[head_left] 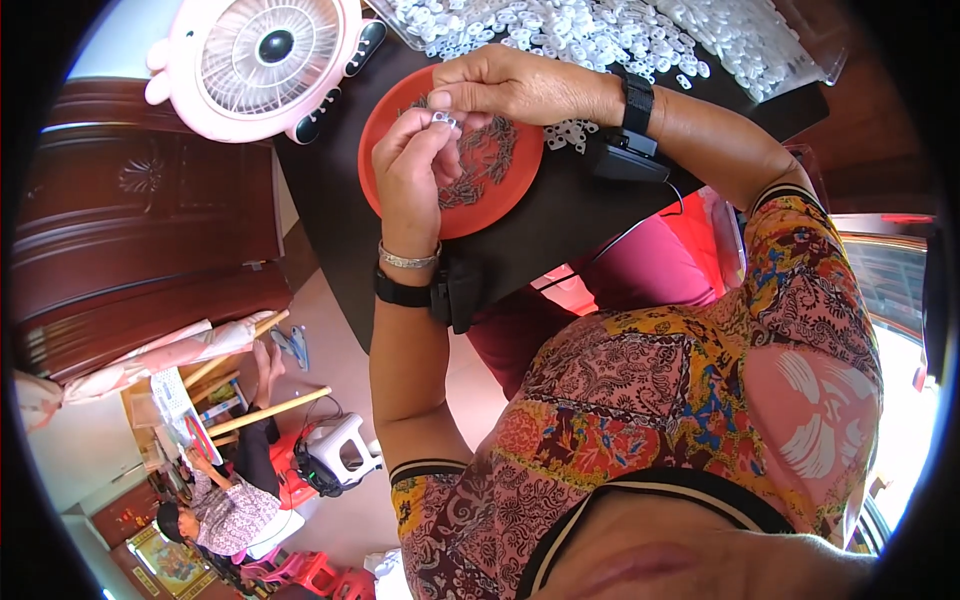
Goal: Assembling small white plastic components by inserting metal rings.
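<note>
The person's left hand is raised above a round red dish, and its grip is pinching a small white piece with holes between the thumb and the fingers. The right hand comes from the other side and meets it; its thumb and forefinger are pressed together just beside this piece, but one cannot tell whether something thin is held between them. Inside the dish, under the hands, many small dark grey pieces lie loosely. The dish stands on a black tabletop. Behind it, toward the far edge, there is a wide heap of white pieces, which look similar to the held one, and some of them lie also near the right wrist. To the right of this heap, a clear container is filled with more white pieces. A pink fan is at the far left, near the dish. On each wrist there is a black strap, and the left wrist wears also a silver-coloured bracelet.
</note>
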Motion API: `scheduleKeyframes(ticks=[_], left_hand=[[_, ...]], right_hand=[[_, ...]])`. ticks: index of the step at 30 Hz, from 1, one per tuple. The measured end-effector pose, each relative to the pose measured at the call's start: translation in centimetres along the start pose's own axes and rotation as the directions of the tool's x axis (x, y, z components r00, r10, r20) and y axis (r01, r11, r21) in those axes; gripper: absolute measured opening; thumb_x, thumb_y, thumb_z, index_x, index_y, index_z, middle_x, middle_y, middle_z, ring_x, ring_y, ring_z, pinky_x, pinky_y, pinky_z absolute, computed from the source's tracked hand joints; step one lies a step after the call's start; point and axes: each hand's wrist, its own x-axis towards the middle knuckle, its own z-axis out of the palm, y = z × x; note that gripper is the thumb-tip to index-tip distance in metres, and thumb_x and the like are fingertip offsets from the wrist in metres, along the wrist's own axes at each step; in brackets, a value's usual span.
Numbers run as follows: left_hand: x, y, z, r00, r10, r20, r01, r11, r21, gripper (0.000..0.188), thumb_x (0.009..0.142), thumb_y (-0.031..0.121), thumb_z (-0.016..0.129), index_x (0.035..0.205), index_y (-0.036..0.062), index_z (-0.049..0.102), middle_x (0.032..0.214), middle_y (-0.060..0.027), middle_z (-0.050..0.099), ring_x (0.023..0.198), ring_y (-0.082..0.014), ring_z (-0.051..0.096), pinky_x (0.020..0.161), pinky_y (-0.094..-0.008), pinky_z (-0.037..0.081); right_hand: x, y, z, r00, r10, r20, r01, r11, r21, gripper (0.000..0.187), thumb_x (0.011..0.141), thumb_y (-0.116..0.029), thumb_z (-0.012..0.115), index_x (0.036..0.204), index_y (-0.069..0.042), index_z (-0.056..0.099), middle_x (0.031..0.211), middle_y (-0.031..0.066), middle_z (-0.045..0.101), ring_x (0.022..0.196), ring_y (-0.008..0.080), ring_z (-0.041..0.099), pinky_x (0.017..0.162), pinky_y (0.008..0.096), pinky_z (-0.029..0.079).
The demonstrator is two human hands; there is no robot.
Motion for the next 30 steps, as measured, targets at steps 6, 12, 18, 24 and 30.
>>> scheduleKeyframes(ticks=[6, 12, 18, 24, 30], left_hand=[[-0.01, 0.08, -0.18, 0.999, 0.033, -0.003, -0.034, 0.999, -0.034, 0.014, 0.087, 0.011, 0.051, 0.078, 0.0025, 0.058, 0.061, -0.0008, 0.052, 0.050, -0.0066, 0.045, 0.045, -0.0199, 0.032], [0.03, 0.32, -0.57, 0.996, 0.058, -0.063, -0.059, 0.998, -0.014, 0.015, 0.089, 0.012, 0.051, 0.079, 0.0027, 0.058, 0.061, -0.0001, 0.052, 0.050, -0.0063, 0.045, 0.045, -0.0197, 0.032], [-0.14, 0.32, -0.06, 0.999, 0.039, -0.002, -0.039, 0.999, -0.014, 0.016, 0.091, 0.013, 0.049, 0.081, 0.0033, 0.057, 0.061, 0.0006, 0.050, 0.050, -0.0061, 0.045, 0.046, -0.0189, 0.033], [-0.21, 0.45, -0.05, 0.998, 0.058, -0.008, -0.059, 0.998, -0.039, 0.016, 0.091, 0.013, 0.049, 0.081, 0.0031, 0.057, 0.061, 0.0006, 0.050, 0.051, -0.0065, 0.045, 0.046, -0.0190, 0.033], [-0.21, 0.07, 0.17, 0.967, 0.254, 0.034, -0.255, 0.944, 0.210, 0.005, 0.084, 0.004, 0.057, 0.084, -0.0012, 0.060, 0.083, -0.0018, 0.054, 0.066, -0.0059, 0.049, 0.058, -0.0202, 0.040]], right_hand=[[-0.08, -0.21, -0.42, 0.999, 0.035, 0.029, -0.034, 0.999, -0.014, 0.033, 0.098, -0.033, 0.050, 0.088, -0.003, 0.058, 0.075, -0.0017, 0.054, 0.072, 0.0051, 0.050, 0.067, 0.0229, 0.045], [0.04, 0.22, -0.33, 0.997, -0.048, -0.065, 0.053, 0.996, 0.071, 0.029, 0.098, -0.027, 0.052, 0.089, -0.001, 0.059, 0.074, -0.0015, 0.055, 0.072, 0.0057, 0.052, 0.067, 0.0220, 0.045], [0.05, 0.01, -0.45, 0.999, 0.042, -0.034, -0.040, 0.997, 0.061, 0.033, 0.098, -0.031, 0.051, 0.085, -0.002, 0.059, 0.070, -0.0025, 0.053, 0.066, 0.0045, 0.048, 0.063, 0.0212, 0.043], [-0.11, 0.01, -0.19, 0.990, 0.074, -0.120, -0.089, 0.988, -0.128, 0.040, 0.098, -0.037, 0.050, 0.074, -0.004, 0.051, 0.063, -0.0052, 0.041, 0.059, 0.0047, 0.036, 0.054, 0.0232, 0.035], [-0.02, 0.33, 0.19, 0.987, 0.082, -0.136, -0.104, 0.981, -0.164, 0.039, 0.098, -0.035, 0.050, 0.073, -0.004, 0.050, 0.063, -0.0054, 0.039, 0.059, 0.0046, 0.035, 0.053, 0.0245, 0.035]])
